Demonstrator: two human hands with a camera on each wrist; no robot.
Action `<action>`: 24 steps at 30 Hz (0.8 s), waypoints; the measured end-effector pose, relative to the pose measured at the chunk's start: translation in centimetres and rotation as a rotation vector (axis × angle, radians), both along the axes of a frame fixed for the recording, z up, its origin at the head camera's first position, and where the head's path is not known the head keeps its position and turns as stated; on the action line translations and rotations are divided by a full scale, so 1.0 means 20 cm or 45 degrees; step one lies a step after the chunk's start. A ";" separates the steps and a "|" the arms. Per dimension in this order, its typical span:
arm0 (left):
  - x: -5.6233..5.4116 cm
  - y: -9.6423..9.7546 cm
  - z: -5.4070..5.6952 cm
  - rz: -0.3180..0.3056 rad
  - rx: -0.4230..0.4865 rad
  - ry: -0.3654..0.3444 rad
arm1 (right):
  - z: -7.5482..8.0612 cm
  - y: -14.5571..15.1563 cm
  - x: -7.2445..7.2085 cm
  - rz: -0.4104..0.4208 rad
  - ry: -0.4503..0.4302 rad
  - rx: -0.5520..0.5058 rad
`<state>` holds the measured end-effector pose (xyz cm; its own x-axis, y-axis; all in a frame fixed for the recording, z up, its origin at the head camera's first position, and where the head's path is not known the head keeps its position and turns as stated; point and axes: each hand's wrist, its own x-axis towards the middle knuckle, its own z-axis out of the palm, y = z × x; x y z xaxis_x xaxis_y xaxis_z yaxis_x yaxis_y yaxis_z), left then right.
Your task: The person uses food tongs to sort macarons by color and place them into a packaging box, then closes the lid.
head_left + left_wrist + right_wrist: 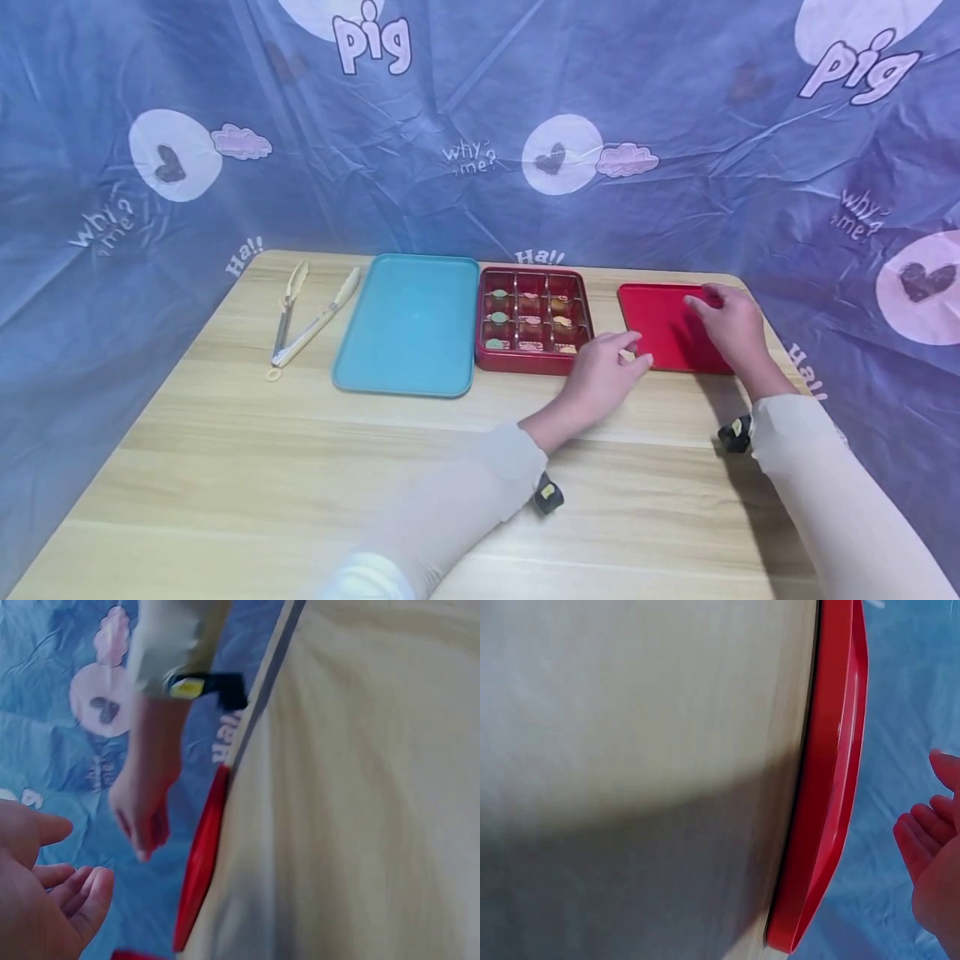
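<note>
A red lid [656, 321] lies flat at the table's right back, its raised rim visible in the right wrist view. Above its right part hovers my right hand [735, 325], fingers loosely bent and holding nothing. My left hand [600, 379] is between the lid and the red box, fingertips close to the lid's left front corner; nothing is in its grasp. The dark red box [517, 363] is divided into several compartments, with small green, pink and yellowish pieces [499, 317] inside. The left hand overlaps the box's front right corner in the head view.
Left of the box lies a light blue tray [408, 333], close against it. Metal tongs [303, 337] with cream tips rest spread farther left. A blue printed cloth [450, 200] hangs behind the wooden table [247, 467].
</note>
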<state>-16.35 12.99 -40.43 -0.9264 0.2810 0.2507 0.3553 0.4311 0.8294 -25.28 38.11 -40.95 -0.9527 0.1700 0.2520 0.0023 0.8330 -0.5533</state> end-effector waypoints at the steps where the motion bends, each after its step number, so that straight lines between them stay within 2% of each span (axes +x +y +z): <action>1: 0.00 0.03 -0.01 0.005 -0.025 -0.004 | 0.00 0.01 -0.01 -0.002 0.003 0.010; 5: -0.01 0.15 -0.07 0.077 -0.076 -0.067 | -0.01 0.06 -0.06 -0.008 -0.006 0.019; 10: -0.03 0.23 -0.12 0.174 -0.023 -0.218 | -0.03 0.13 -0.11 -0.036 -0.049 -0.028; 17: -0.07 0.25 -0.18 0.281 -0.022 -0.334 | -0.07 0.21 -0.16 -0.125 -0.147 -0.163; 24: -0.10 0.27 -0.21 0.300 -0.020 -0.375 | -0.12 0.26 -0.20 -0.247 -0.214 -0.316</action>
